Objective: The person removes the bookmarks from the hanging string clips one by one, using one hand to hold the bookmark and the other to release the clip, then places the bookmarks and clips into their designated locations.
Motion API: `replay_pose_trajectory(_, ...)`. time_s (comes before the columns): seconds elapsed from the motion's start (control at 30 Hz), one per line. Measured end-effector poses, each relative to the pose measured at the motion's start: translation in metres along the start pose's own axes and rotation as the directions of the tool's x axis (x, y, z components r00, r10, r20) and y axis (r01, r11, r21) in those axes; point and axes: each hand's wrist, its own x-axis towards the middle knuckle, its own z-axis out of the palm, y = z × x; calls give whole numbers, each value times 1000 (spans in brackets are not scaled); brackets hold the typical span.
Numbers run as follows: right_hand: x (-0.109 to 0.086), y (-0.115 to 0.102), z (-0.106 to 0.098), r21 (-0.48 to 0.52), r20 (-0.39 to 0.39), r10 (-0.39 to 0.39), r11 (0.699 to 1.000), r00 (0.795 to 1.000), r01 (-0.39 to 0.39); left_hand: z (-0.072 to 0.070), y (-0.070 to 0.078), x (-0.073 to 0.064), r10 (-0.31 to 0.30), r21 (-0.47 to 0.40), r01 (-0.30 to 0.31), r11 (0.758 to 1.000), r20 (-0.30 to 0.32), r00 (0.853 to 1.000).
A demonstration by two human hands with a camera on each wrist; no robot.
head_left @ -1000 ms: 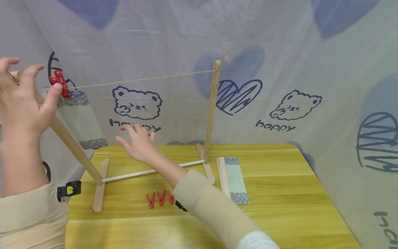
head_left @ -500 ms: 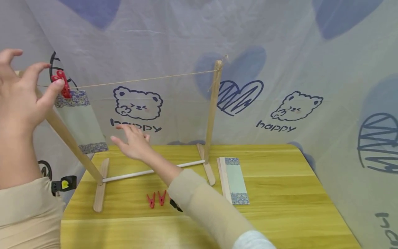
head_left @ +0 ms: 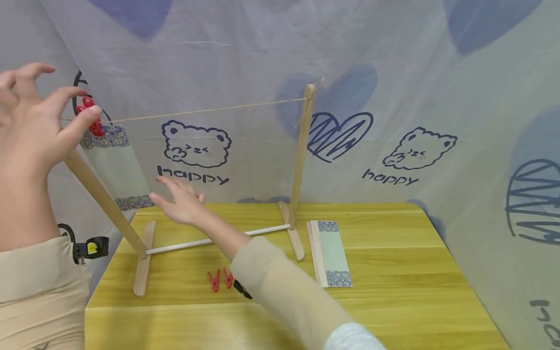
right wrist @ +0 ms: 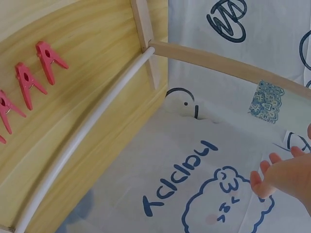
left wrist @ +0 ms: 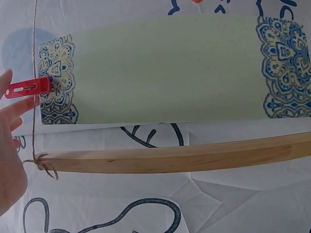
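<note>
A pale green card (left wrist: 165,73) with blue patterned ends hangs from a string (head_left: 197,111), held by a red clothespin (left wrist: 29,88). My left hand (head_left: 32,121) is raised at this clothespin, thumb and index finger on either side of it and apart from each other. The left wrist view shows the thumb along the clothespin's lower side; a firm pinch is not visible. My right hand (head_left: 179,201) reaches over the table below the string, with its fingers relaxed and nothing in them. In the right wrist view the right hand (right wrist: 286,177) is near the card's lower end, apart from it.
The string runs between two wooden posts (head_left: 302,160), joined low by a white rod (head_left: 179,245). Red clothespins (head_left: 214,280) lie in a row on the yellow table (head_left: 393,272), partly behind the right sleeve. Right of the stand lies another patterned card (head_left: 334,255) on pale strips.
My left thumb and index finger have come closer together around the clothespin. The right hand has moved slightly left toward the hanging card, its sleeve covering more of the clothespins on the table.
</note>
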Motion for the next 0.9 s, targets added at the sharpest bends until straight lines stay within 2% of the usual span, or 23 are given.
replay_pose_trajectory(0.4, 0, -5, 3, 14, 33, -10, 1000, 999, 9, 0, 0, 2, 10, -36, -9, 999, 7, 1000)
replay_pose_trajectory(0.73, 1, -11, 5, 46, 27, -37, 998, 999, 36, 3, 2, 1, 42, -31, -43, 999, -31, 999)
replay_pose_trajectory(0.9, 1, -13, 6, 48, 5, -59, 997, 998, 59, 5, 2, 0, 55, -57, -60, 997, -75, 996)
